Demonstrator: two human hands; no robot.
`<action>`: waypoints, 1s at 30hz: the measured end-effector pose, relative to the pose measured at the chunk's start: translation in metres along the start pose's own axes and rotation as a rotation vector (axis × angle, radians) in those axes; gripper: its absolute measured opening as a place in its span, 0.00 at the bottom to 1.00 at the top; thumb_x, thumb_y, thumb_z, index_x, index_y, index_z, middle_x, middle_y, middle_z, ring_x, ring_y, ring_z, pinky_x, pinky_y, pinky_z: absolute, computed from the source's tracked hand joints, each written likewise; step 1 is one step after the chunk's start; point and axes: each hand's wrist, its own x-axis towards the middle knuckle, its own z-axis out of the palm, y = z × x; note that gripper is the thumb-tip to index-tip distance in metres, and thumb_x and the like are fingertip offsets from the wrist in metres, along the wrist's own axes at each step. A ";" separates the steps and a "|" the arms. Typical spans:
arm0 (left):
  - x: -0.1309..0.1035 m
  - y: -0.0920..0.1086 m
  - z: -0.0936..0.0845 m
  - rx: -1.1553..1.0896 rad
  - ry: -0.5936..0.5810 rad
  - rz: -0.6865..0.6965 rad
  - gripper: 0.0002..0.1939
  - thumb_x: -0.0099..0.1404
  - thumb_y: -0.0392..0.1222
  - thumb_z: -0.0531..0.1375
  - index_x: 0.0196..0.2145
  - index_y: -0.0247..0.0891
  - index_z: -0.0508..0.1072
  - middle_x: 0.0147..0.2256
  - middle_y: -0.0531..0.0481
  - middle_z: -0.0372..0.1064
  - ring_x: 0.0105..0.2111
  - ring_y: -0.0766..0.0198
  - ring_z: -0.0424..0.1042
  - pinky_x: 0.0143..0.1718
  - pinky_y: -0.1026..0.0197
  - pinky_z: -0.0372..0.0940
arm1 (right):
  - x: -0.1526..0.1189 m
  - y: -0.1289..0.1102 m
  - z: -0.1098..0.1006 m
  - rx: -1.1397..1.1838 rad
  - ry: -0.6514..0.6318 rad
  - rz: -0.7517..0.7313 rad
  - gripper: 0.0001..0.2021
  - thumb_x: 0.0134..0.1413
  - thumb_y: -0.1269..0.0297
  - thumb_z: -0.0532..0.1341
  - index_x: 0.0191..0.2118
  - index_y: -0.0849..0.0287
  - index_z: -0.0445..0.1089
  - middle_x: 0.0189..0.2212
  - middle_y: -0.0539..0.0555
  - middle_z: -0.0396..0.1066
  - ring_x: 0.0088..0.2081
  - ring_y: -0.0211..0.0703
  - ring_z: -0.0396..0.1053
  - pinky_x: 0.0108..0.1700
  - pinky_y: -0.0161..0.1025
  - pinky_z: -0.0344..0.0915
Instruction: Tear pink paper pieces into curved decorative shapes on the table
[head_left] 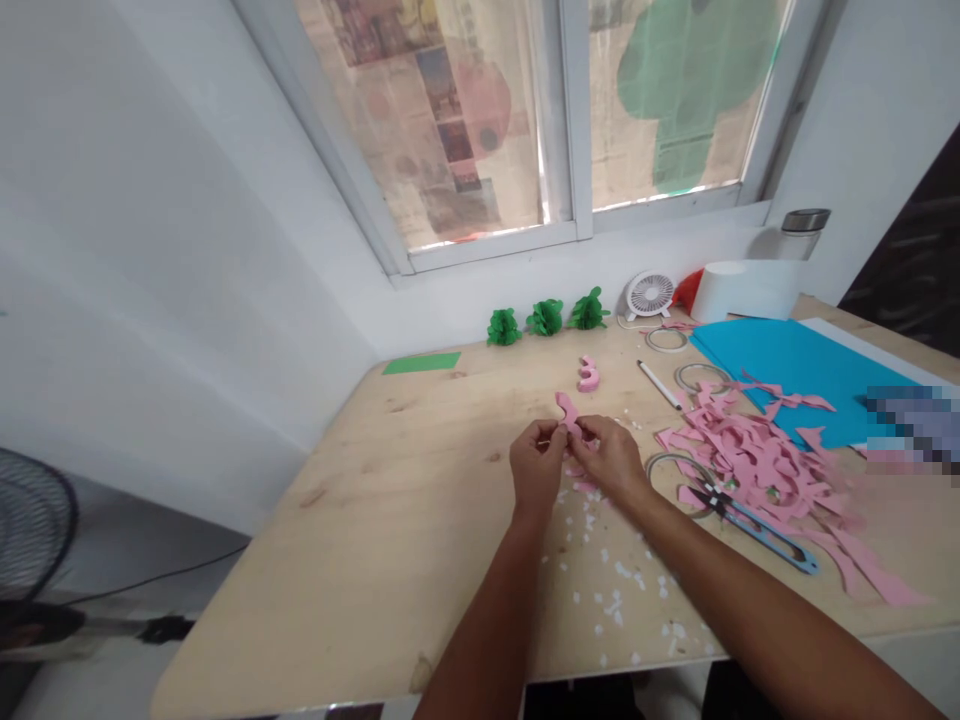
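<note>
Head view: left of the blue snips (765, 526), left hand (537, 462) and right hand (613, 455) pinch a pink cutout (568, 408), apparently mid-shaping; next calls for steadiness.

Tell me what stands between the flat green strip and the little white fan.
Three green paper shapes in a row, seen in the head view.

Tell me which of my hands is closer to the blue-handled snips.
Right. Your right hand is just left of the snips, its fingers on the pink piece. Your left hand holds that piece too, farther from the snips, beyond the right hand.
</note>
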 end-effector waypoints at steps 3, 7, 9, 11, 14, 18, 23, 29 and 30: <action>0.001 -0.001 0.001 -0.056 -0.021 -0.027 0.05 0.51 0.39 0.60 0.24 0.34 0.71 0.20 0.55 0.66 0.20 0.72 0.63 0.24 0.68 0.60 | 0.000 -0.002 -0.001 -0.007 -0.006 -0.001 0.11 0.50 0.61 0.55 0.24 0.58 0.68 0.22 0.52 0.67 0.28 0.40 0.62 0.31 0.35 0.55; 0.004 -0.004 0.000 -0.136 -0.022 -0.098 0.06 0.49 0.39 0.61 0.26 0.33 0.71 0.20 0.54 0.67 0.20 0.72 0.63 0.23 0.68 0.59 | -0.001 -0.003 -0.002 0.059 -0.030 0.041 0.12 0.50 0.60 0.55 0.21 0.58 0.67 0.20 0.50 0.65 0.26 0.39 0.61 0.29 0.34 0.55; 0.006 -0.005 -0.001 -0.156 -0.002 -0.130 0.07 0.48 0.39 0.61 0.25 0.33 0.71 0.20 0.54 0.67 0.19 0.72 0.63 0.23 0.68 0.59 | 0.000 -0.002 -0.002 0.149 -0.064 0.057 0.11 0.49 0.60 0.56 0.23 0.59 0.68 0.21 0.50 0.66 0.26 0.39 0.62 0.29 0.34 0.56; 0.007 -0.004 -0.003 -0.172 0.024 -0.150 0.07 0.47 0.39 0.62 0.24 0.33 0.70 0.19 0.55 0.66 0.19 0.71 0.63 0.22 0.68 0.58 | 0.001 0.000 -0.001 0.290 -0.103 0.082 0.10 0.48 0.60 0.56 0.28 0.59 0.71 0.24 0.51 0.69 0.28 0.40 0.64 0.31 0.35 0.58; 0.008 -0.002 -0.005 -0.180 0.044 -0.163 0.07 0.47 0.40 0.61 0.23 0.33 0.70 0.19 0.54 0.67 0.20 0.71 0.64 0.22 0.69 0.58 | 0.003 0.005 0.002 0.537 -0.149 0.179 0.12 0.48 0.58 0.57 0.32 0.60 0.71 0.28 0.52 0.70 0.29 0.40 0.65 0.30 0.35 0.60; 0.009 0.001 -0.005 -0.168 0.051 -0.166 0.06 0.47 0.39 0.61 0.23 0.33 0.70 0.18 0.54 0.66 0.20 0.71 0.64 0.24 0.68 0.59 | 0.004 0.007 0.006 0.786 -0.206 0.357 0.12 0.42 0.56 0.62 0.29 0.61 0.69 0.21 0.48 0.65 0.20 0.33 0.59 0.23 0.32 0.55; 0.008 -0.001 -0.003 -0.155 0.084 -0.126 0.10 0.47 0.40 0.61 0.29 0.33 0.71 0.22 0.52 0.69 0.23 0.69 0.67 0.27 0.66 0.62 | 0.004 0.006 0.007 0.886 -0.154 0.392 0.13 0.39 0.55 0.64 0.27 0.60 0.67 0.20 0.46 0.61 0.20 0.31 0.56 0.22 0.31 0.53; 0.004 -0.004 -0.004 0.112 0.059 0.062 0.07 0.49 0.41 0.61 0.26 0.34 0.73 0.24 0.50 0.71 0.25 0.67 0.68 0.28 0.65 0.63 | 0.004 0.013 0.009 0.756 -0.029 0.294 0.13 0.41 0.54 0.62 0.25 0.60 0.66 0.18 0.46 0.58 0.21 0.33 0.55 0.24 0.32 0.53; 0.003 -0.004 -0.004 0.154 0.041 0.083 0.06 0.50 0.40 0.60 0.26 0.35 0.73 0.25 0.50 0.71 0.26 0.67 0.68 0.29 0.65 0.63 | 0.004 0.013 0.010 0.742 -0.027 0.285 0.13 0.41 0.54 0.62 0.25 0.60 0.66 0.18 0.46 0.58 0.21 0.33 0.55 0.24 0.32 0.53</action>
